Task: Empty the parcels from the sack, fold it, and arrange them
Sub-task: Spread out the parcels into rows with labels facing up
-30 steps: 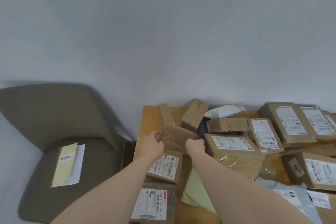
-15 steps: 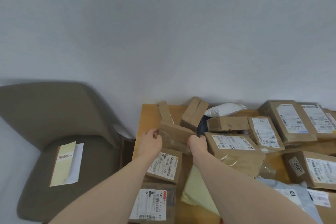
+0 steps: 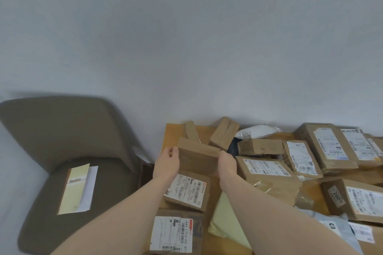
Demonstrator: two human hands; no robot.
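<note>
Holding a plain brown box (image 3: 198, 156) between both hands at roughly 12 o'clock from the body, just above the tabletop (image 3: 173, 132) near its far left corner: left hand (image 3: 166, 163) curled round the box's left end, right hand (image 3: 227, 162) gripping the right end, fingers wrapped out of sight behind the cardboard. Judged stiff and light, since two relaxed grips at the ends carry it tilted without sag; best taken by the short ends or under the bottom edge, as tape makes the faces slick. Lying directly below at 6 o'clock from the box, a labelled carton (image 3: 186, 189), and nearer still another labelled carton (image 3: 176, 232). Leaning upright at 12 and 1 o'clock beyond the box, two narrow cartons (image 3: 223, 133). Spreading away to 3 o'clock, a crowd of labelled parcels (image 3: 329, 147), touching or overlapping, with a white soft mailer (image 3: 257, 131) at the back and a pale yellow soft bag (image 3: 227, 215) between the forearms. Soft ones likely limp, needing support from beneath. Sack itself not identifiable; every parcel appears out on the tabletop, none seen inside any container. Standing at 9 o'clock, a chair (image 3: 62, 130) bearing a notebook (image 3: 75, 187) on its seat.
</note>
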